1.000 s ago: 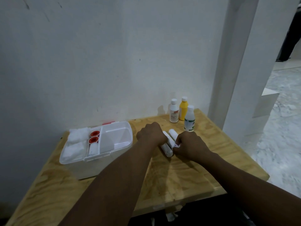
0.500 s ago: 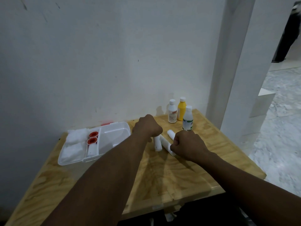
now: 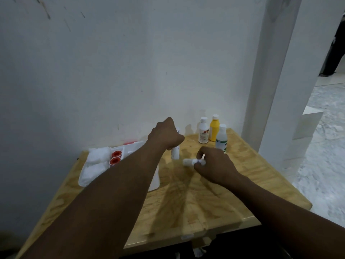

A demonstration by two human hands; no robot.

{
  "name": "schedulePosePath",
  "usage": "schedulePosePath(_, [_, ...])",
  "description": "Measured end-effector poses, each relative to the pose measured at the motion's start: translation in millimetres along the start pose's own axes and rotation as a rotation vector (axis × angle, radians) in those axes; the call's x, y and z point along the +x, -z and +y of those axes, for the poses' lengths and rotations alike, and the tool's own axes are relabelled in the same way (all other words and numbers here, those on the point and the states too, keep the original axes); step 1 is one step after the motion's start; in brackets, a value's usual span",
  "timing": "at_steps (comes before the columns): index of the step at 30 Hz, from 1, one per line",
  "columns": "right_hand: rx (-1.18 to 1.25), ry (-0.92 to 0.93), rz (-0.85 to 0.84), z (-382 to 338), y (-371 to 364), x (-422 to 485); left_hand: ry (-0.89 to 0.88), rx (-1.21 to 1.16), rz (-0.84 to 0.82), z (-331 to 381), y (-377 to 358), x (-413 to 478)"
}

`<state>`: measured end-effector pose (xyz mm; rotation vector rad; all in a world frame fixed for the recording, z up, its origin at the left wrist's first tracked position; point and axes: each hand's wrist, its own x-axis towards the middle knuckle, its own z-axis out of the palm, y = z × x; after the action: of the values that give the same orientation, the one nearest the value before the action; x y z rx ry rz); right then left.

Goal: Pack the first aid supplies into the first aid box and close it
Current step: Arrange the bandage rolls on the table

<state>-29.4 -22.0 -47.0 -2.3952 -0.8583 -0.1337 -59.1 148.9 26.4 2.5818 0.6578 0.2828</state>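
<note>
The white plastic first aid box (image 3: 154, 181) stands open at the left of the pale plywood tabletop (image 3: 186, 199), against the wall. Its left compartments hold white cotton wads (image 3: 99, 157) and two red-cored tape rolls (image 3: 116, 157). My forearm hides the right compartment, so I cannot tell how much room it has.

My left hand (image 3: 165, 136) is closed in a fist round a white cylindrical roll (image 3: 175, 155), held upright just right of the box. The step in hand, as I judge it, is to carry this roll left over the rim and lay it flat in a free compartment. Lower it fully before letting go, as a dropped roll may bounce out or unwind.

My right hand (image 3: 214, 165) pinches a second white roll (image 3: 189, 162) at one end with curled fingertips. That roll lies on its side, at or just above the tabletop. Both rolls look soft and plain white. A grip on the body should hold better than one on the end.

Behind stand three capped bottles, close together and unpacked: a white bottle with a red label (image 3: 203, 130), a yellow bottle (image 3: 214, 128) and a clear bottle with a green label (image 3: 221, 138).
</note>
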Motion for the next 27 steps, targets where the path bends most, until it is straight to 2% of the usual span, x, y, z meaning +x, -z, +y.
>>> schedulePosePath(6, [0.187,0.108,0.170,-31,36,25,-0.043,-0.126,0.120,-7,53,-4])
schedulePosePath(12, [0.325,0.206,0.235,-78,52,40,-0.018,-0.125,0.022,-39,109,-17])
schedulePosePath(21, [0.255,0.374,0.056,-133,17,32,0.002,-0.025,-0.183,-101,130,-38])
schedulePosePath(27, [0.179,0.371,-0.073,-135,-13,24,-0.050,0.121,-0.271,-112,106,-43])
